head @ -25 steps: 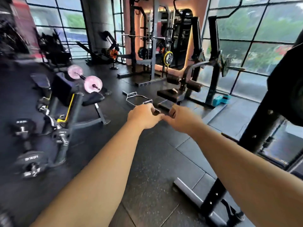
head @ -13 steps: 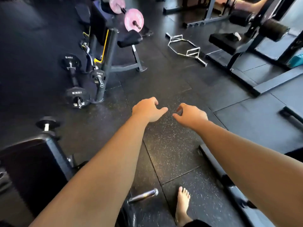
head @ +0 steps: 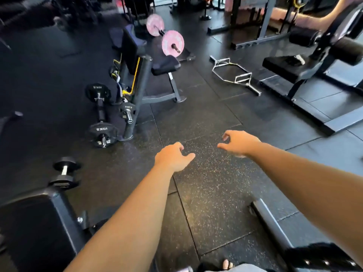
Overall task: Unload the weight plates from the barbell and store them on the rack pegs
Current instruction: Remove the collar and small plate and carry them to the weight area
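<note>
Rubber gym floor, bench upper left, barbell on floor beside its post, 10KG plates on both ends, left hand and right hand outstretched, well apart from it, fingers loosely curled, holding nothing

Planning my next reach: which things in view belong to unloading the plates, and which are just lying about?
Likely the job:
black 10KG plates on the short bar
pink plates on the far bar
left hand and right hand, both empty

Lying about:
chrome hex bar, no plates
dumbbell
curl bench
</note>
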